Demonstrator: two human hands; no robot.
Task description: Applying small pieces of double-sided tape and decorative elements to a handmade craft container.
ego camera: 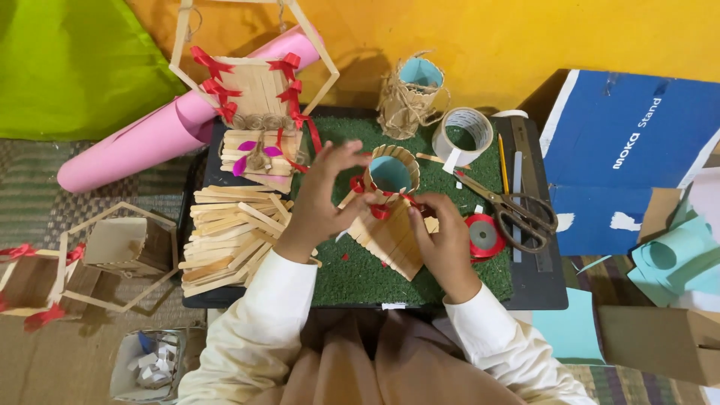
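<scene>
Two hands at work over a small round holder of pale wooden craft sticks with a light-blue paper lining [391,174], upright on a slanted raft of the same sticks [390,238] near the middle of the bench. Left hand [324,196] half open, fingers spread and curled toward the holder's left side beside a bit of red ribbon [358,184], perhaps for steadying; firm hold or not, cannot tell. Right hand [444,238] lower right, fingers bent and pinching at red ribbon by the holder's base. Within easy reach: loose heap of plain sticks [225,238] left, red ribbon spool [484,235] and steel scissors [517,210] right, white tape roll [465,133] behind. Underneath, green artificial-grass mat [360,277] on a dark bench. Around, yellow wall [525,37], pink paper roll [150,142], striped woven floor covering [30,195].
</scene>
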